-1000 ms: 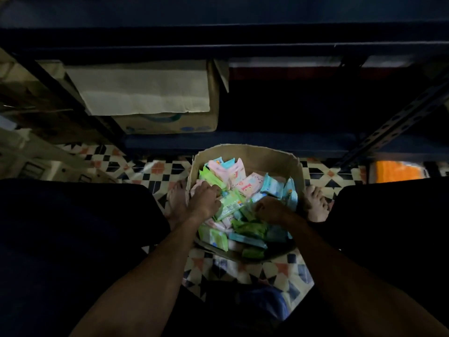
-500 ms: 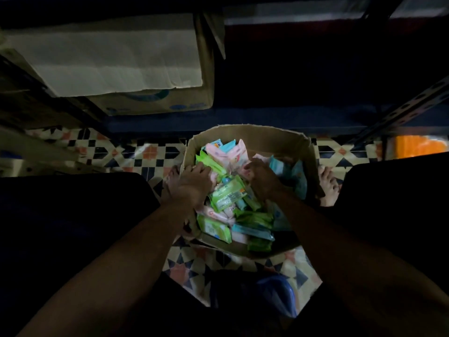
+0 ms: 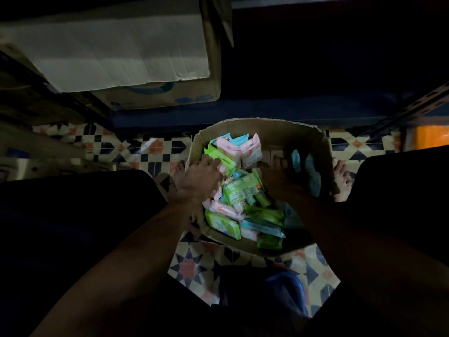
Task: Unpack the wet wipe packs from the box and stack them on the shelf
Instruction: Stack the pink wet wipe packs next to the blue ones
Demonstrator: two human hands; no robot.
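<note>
Patterned tile floor [image 3: 155, 149], blue-printed cardboard carton [image 3: 155, 96] at upper left, orange object [image 3: 430, 139] at far right.

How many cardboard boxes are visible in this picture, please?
2. One open box holding wipe packs stands on the tiled floor, centre; a larger box sits on the shelf, upper left. Dark shapes at far left may hide more.

Open cardboard box [image 3: 267, 132], jumbled green, pink, blue wipe packs [image 3: 239, 190] inside

Green, pink, blue wet wipe packs [image 3: 239, 190], brown box [image 3: 272, 132], star-patterned floor tiles [image 3: 155, 148]
</note>
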